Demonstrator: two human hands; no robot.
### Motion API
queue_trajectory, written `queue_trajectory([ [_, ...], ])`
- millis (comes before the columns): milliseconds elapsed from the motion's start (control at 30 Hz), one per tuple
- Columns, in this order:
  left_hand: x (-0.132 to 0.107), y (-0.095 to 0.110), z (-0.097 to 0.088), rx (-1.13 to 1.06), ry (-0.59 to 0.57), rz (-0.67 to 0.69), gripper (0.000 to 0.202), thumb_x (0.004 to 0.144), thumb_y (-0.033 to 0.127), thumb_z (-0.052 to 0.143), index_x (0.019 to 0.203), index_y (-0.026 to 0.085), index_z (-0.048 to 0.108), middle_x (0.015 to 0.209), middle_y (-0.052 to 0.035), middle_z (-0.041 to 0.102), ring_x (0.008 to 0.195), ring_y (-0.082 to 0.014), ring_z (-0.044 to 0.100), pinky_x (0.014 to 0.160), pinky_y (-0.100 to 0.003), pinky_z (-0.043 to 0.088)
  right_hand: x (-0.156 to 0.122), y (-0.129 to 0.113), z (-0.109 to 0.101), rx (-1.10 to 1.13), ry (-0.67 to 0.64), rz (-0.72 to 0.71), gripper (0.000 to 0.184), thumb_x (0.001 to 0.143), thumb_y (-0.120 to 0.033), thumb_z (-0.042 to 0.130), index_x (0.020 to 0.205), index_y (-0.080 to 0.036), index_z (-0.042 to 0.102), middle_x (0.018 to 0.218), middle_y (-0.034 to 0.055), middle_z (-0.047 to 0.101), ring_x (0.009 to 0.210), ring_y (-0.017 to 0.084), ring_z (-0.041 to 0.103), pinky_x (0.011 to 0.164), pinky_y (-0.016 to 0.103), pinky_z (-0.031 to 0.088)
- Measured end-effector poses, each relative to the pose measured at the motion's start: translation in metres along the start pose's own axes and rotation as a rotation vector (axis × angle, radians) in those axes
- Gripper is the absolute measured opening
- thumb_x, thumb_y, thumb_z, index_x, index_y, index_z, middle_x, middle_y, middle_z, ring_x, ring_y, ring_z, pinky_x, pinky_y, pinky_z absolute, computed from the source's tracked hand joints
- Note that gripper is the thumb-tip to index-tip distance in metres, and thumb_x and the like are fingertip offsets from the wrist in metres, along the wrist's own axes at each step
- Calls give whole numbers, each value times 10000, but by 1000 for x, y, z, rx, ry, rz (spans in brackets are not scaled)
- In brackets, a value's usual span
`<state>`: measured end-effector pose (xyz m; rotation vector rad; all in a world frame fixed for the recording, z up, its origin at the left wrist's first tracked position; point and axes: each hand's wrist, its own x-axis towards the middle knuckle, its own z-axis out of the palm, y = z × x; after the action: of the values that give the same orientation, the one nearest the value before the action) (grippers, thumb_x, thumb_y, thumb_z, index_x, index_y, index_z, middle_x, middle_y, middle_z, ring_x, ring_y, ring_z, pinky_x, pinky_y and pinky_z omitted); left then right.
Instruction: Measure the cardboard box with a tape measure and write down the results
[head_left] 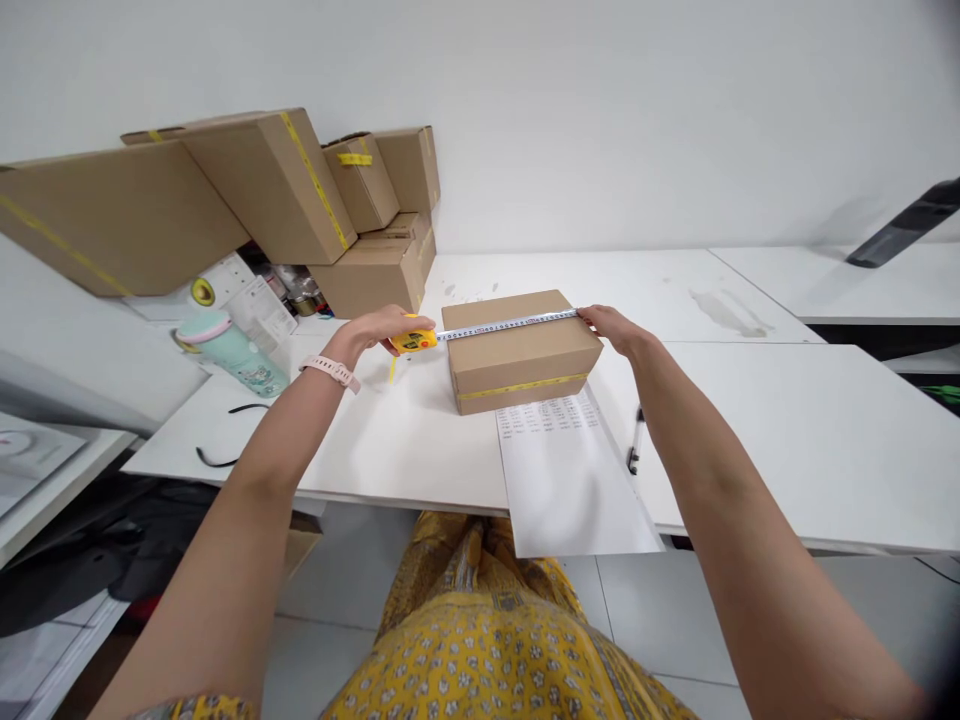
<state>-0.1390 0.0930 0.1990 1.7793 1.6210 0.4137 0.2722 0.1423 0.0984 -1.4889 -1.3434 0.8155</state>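
A closed cardboard box (525,350) with yellow tape along its near side sits on the white table, partly over a printed sheet of paper (562,490). My left hand (381,328) is closed around the yellow case of a tape measure (414,340), just left of the box. From the case, the silver blade runs across the top of the box to its right end. There my right hand (609,326) pinches the blade's end at the box's far right edge. A pink band circles my left wrist.
Several taped cardboard boxes (375,275) are stacked at the back left. Before them stands a mint-green tumbler (229,350). Black glasses (217,462) lie near the left front edge. A marker (636,442) lies right of the paper, which overhangs the table's front edge.
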Motion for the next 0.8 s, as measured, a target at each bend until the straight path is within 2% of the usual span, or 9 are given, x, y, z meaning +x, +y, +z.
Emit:
queue_trajectory([
  [100,1,0,3,32,-28,11,453,680,634,731,733,185,709,757,-96,685,749,-248,628,598,-317,469,0,0,6,-65,-96,123,155,786,-312,729,797,-183,643,879,75,690,793,204,590,708,335,452],
  [167,2,1,3,63,-69,-19,440,689,628,718,744,192,707,812,-90,688,756,-231,622,590,-298,453,-1,0,12,-56,-115,154,161,821,-339,690,883,-200,638,944,54,680,819,188,585,697,311,449],
  [400,11,-5,2,104,-139,-40,427,751,633,656,791,213,720,905,-86,704,788,-218,614,591,-286,411,-2,1,24,41,-35,157,242,757,-294,719,983,-228,666,964,42,680,810,189,615,613,285,462],
  [500,12,-7,1,117,-142,-32,438,774,647,629,787,218,717,892,-75,703,758,-206,601,589,-288,393,-1,0,24,47,0,146,251,732,-265,726,975,-226,677,950,49,676,788,193,619,590,291,470],
  [800,11,-7,3,104,-145,-15,446,789,653,619,756,218,707,849,-73,705,750,-206,594,594,-296,385,3,10,27,75,42,134,131,750,-271,734,802,-196,640,833,28,663,743,154,572,651,284,477],
])
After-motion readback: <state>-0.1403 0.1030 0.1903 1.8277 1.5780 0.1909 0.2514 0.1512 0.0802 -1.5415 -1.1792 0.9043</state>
